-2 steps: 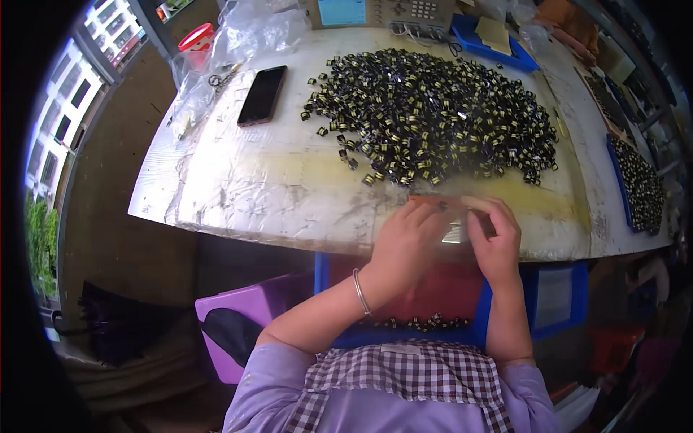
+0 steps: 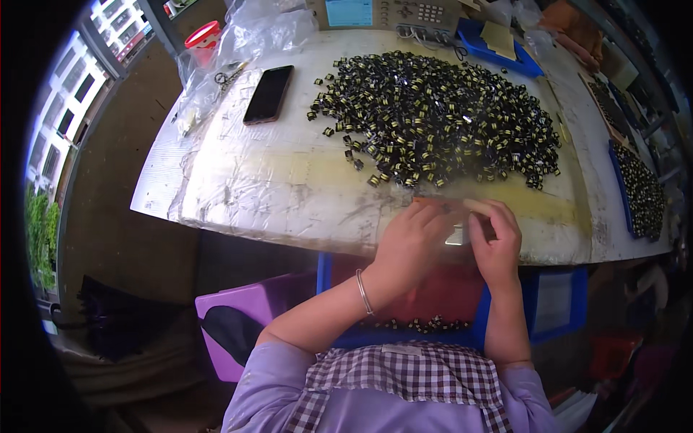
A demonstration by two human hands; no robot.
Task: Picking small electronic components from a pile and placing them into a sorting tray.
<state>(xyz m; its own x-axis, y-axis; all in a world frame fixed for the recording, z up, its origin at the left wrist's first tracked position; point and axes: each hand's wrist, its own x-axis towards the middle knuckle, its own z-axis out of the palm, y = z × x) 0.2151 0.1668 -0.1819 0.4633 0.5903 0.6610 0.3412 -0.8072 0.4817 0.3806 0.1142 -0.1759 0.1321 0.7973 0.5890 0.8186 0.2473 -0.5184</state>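
Observation:
My left hand (image 2: 408, 234), with a metal bangle at the wrist, is at the table's front edge with its fingers bent together. An orange covering (image 2: 429, 200) shows at its fingertips. Close beside it my right hand (image 2: 498, 242) has its thumb and forefinger curled inward, and a beige covering (image 2: 476, 206) wraps one fingertip. Whatever lies between the fingertips is blurred and too small to make out. Just beyond both hands spreads a large heap of small black parts with yellow bands (image 2: 433, 115).
A phone (image 2: 268, 95) lies left of the heap, near scissors (image 2: 225, 76) and clear plastic bags. Behind are a grey instrument (image 2: 419, 13) and a blue tray (image 2: 498, 45). Another blue tray (image 2: 615, 184) of parts sits right. Below the edge are a blue-rimmed red bin and a purple box (image 2: 242, 292).
The whole view has shifted slightly, so the table things appear a little further right. Both hands keep nearly the same pose and place.

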